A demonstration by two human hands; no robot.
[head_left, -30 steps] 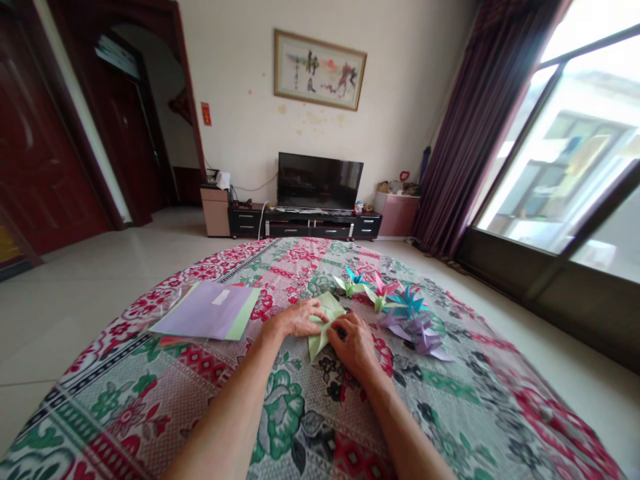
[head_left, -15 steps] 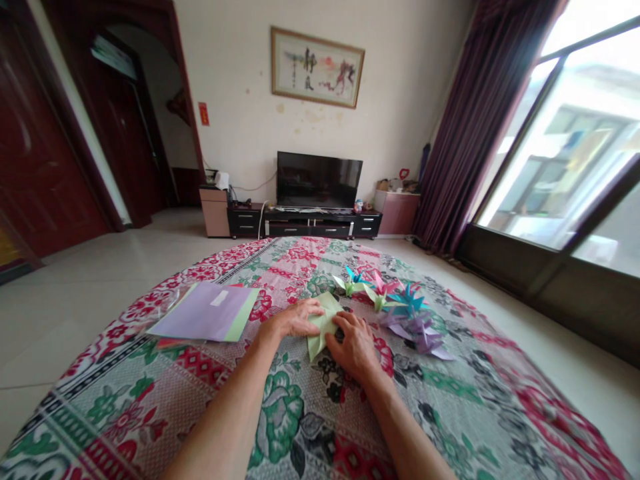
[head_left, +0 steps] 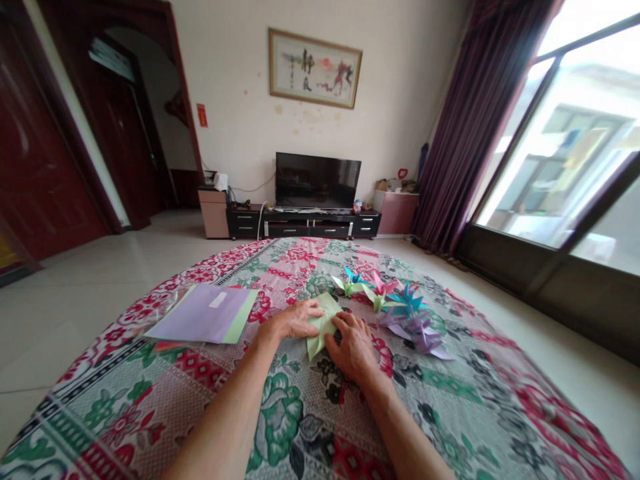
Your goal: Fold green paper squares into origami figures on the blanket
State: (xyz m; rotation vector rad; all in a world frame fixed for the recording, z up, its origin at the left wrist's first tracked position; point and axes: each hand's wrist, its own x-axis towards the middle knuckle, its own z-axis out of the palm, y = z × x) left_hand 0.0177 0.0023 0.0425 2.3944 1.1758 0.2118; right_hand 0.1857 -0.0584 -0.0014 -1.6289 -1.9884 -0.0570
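A light green sheet of origami paper (head_left: 325, 317), folded with visible creases, lies on the tablecloth in front of me. My left hand (head_left: 300, 319) holds its left edge, fingertips on top and thumb lower down. On the right edge, my right hand (head_left: 355, 340) grips it with bent fingers, partly covering that side. Just beyond the right hand stand several folded paper cranes: green ones (head_left: 379, 299), a pink one (head_left: 384, 285), blue ones (head_left: 410, 300) and purple ones (head_left: 425, 333).
To the left lies a stack of coloured paper (head_left: 200, 317), purple on top with a small white label, partly in clear plastic. A floral tablecloth (head_left: 280, 420) covers the round table. Beyond it are a television (head_left: 318, 180) on a low cabinet, a dark curtain (head_left: 470, 133) and a window.
The view has shifted very slightly. Both hands and the green paper stay almost in the same place.
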